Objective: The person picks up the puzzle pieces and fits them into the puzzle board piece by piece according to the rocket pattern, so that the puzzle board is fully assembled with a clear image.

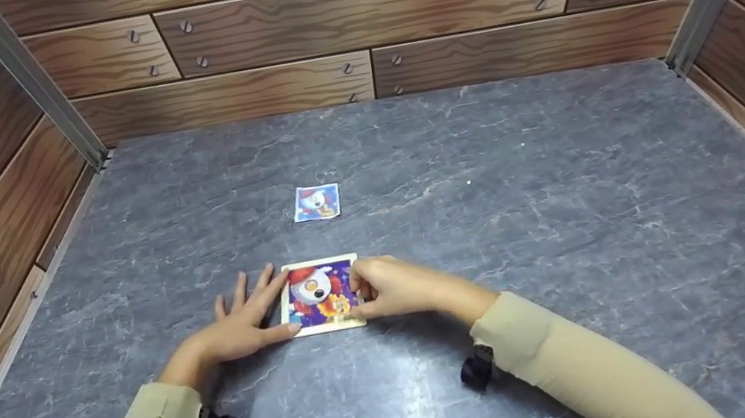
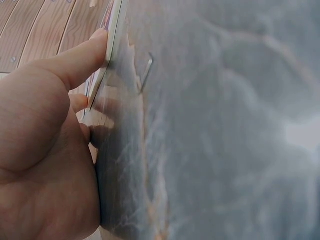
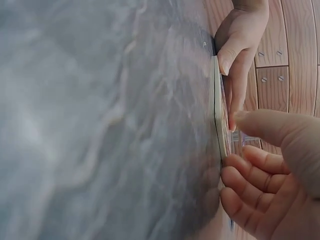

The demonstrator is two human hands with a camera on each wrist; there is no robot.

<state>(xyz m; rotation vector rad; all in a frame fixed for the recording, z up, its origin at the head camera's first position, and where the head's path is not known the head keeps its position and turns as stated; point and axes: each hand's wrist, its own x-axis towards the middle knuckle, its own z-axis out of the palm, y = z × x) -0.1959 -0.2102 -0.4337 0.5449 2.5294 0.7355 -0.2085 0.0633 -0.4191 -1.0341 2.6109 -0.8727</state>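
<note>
A square puzzle board (image 1: 326,328) with a pale rim lies on the table. Its picture shows a white round figure with red and orange parts on purple. My left hand (image 1: 246,326) has its fingers spread on the left, with the thumb and index finger touching the board's left rim. At the right edge is my right hand (image 1: 397,286), fingers curled. In the right wrist view, a thin purple-edged puzzle piece (image 3: 242,138) shows between thumb and index finger; the fingers hide most of it. A pale patch shows near the board's lower right.
Beyond the board lies a small picture card (image 1: 316,203) with a similar image in blue and red. The grey marbled table (image 1: 575,243) is enclosed by wood-plank-patterned walls (image 1: 369,9). Tiny white specks lie right of the card.
</note>
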